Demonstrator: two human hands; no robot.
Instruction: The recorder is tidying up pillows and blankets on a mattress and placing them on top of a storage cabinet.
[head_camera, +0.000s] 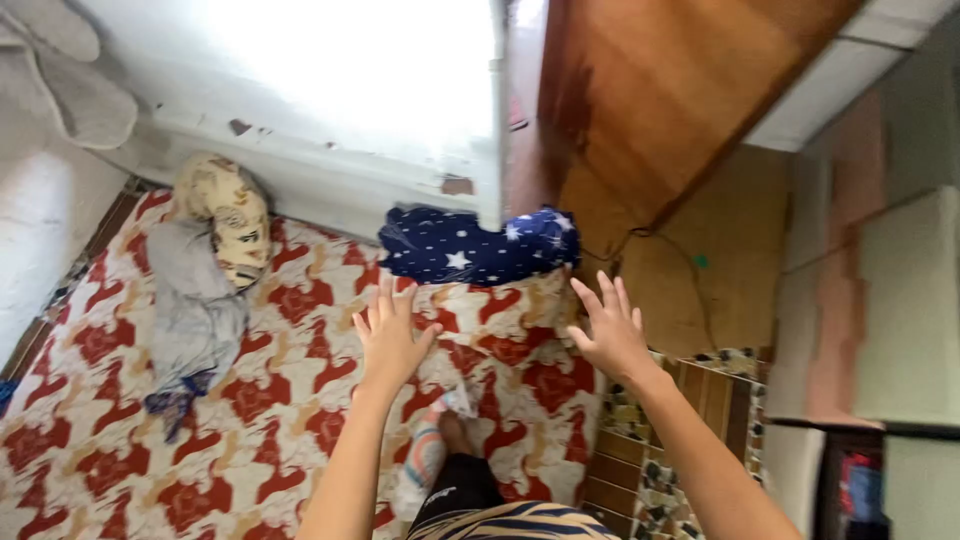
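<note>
Dark blue pillow (470, 250) with white stars is seen just above the centre of the frame, laid at the far edge of a bed against the foot of a white wall, its upper part partly hidden by a white post (492, 120). Both hands are stretched toward it with fingers spread and nothing grasped: the left hand (390, 335) is held just below the pillow's lower left edge, and the right hand (608, 330) just below and beside its right end; whether either fingertip touches the fabric cannot be told. Beneath the hands a bedsheet (290, 400) patterned in red and cream is spread over the lower left of the frame. At the left, a cream patterned pillow (225, 210) is laid near the wall, with a crumpled grey cloth (195, 310) just below it. A foot (440, 445) is seen on the sheet at the lower centre. To the right, a strip of patterned floor tiles (650, 470) is seen beside the bed, and a brown wooden door (660, 90) fills the upper right.
</note>
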